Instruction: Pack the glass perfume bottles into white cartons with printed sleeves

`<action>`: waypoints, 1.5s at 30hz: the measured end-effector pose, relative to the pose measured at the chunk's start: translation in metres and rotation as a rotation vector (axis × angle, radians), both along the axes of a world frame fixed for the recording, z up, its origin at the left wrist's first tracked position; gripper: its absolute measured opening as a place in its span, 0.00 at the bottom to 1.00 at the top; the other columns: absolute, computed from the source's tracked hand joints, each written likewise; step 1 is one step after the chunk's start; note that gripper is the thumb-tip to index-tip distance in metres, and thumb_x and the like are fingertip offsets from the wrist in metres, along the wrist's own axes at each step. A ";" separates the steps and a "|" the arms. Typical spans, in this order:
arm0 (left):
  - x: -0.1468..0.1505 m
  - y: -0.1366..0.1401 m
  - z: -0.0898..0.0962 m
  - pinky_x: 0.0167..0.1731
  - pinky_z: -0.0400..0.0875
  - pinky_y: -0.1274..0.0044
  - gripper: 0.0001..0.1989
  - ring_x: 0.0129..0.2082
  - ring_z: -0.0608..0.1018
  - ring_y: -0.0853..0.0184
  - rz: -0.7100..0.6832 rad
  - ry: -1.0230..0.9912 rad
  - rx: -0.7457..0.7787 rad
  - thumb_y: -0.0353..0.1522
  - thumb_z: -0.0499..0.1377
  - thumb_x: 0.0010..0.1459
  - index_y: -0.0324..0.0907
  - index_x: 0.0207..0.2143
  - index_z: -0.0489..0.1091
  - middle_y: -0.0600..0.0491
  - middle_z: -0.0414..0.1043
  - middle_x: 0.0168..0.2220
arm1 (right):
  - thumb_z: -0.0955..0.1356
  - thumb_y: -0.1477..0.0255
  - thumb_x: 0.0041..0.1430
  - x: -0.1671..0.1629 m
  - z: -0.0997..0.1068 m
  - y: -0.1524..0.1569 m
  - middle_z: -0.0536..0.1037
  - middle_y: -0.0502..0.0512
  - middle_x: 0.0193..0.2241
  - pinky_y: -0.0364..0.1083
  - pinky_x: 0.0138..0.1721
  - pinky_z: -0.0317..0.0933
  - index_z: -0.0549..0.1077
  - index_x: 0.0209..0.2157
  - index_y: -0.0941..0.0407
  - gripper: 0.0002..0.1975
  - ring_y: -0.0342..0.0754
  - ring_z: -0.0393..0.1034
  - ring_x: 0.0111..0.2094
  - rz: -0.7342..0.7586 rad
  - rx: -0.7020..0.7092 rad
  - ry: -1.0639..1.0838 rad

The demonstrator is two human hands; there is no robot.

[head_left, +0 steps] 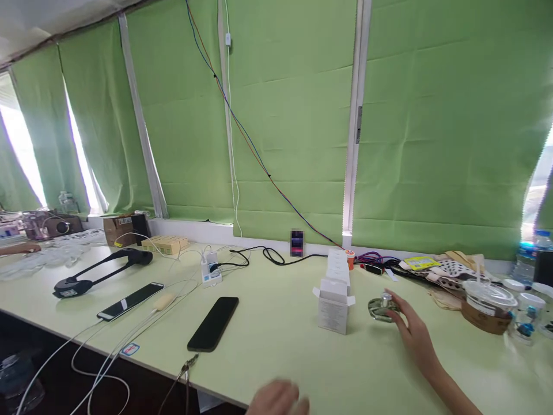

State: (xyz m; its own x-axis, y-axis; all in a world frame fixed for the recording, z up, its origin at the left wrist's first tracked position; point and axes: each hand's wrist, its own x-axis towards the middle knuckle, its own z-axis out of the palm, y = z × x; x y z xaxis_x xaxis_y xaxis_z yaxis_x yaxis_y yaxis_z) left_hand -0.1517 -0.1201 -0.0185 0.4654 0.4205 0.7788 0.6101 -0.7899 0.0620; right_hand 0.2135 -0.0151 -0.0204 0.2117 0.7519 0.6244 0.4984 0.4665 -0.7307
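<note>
My right hand (412, 328) grips a small clear glass perfume bottle (380, 309) with a silvery neck, its fingers and thumb round the bottle's right side. The bottle is at or just above the table; I cannot tell whether it touches. To its left stands a white carton (332, 314) with its top flaps spread. More white boxes (338, 268) line up behind this carton. At the bottom edge my left hand (280, 397) is smeared by motion near the table's front, and its fingers are not clear.
A black phone (213, 324), a second phone (130, 301) and a black headset (101, 274) lie to the left among white cables. At the right are a lidded food bowl (488, 305) and water bottles (525, 262). Another person's hand (19, 249) shows at the far left.
</note>
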 end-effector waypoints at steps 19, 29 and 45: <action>0.079 0.152 0.012 0.48 0.65 0.70 0.25 0.53 0.64 0.58 -0.405 -0.565 -0.714 0.22 0.62 0.50 0.45 0.49 0.63 0.47 0.61 0.51 | 0.63 0.73 0.63 -0.090 0.063 0.021 0.77 0.56 0.47 0.47 0.43 0.70 0.64 0.57 0.49 0.21 0.52 0.73 0.47 0.214 0.269 -0.413; 0.076 0.146 0.009 0.55 0.61 0.67 0.26 0.53 0.65 0.60 -0.353 -0.436 -0.667 0.22 0.61 0.52 0.48 0.52 0.62 0.49 0.61 0.50 | 0.61 0.77 0.62 -0.082 0.036 0.024 0.75 0.58 0.47 0.47 0.44 0.70 0.60 0.60 0.49 0.25 0.52 0.71 0.47 0.302 0.341 -0.539; 0.079 0.144 0.009 0.49 0.64 0.74 0.25 0.47 0.70 0.64 -0.354 -0.427 -0.642 0.19 0.60 0.51 0.49 0.48 0.64 0.53 0.66 0.46 | 0.61 0.78 0.63 -0.086 0.030 0.023 0.80 0.53 0.38 0.49 0.42 0.62 0.65 0.56 0.52 0.20 0.48 0.74 0.37 0.329 0.380 -0.763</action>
State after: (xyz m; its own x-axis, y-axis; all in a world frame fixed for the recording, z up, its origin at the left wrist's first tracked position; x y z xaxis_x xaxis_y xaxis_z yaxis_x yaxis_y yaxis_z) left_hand -0.0730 0.0237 -0.0097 0.3734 0.7257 0.5779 0.1558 -0.6632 0.7321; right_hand 0.1277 0.0081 0.0096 -0.5489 0.4164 0.7248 0.5827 0.8123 -0.0253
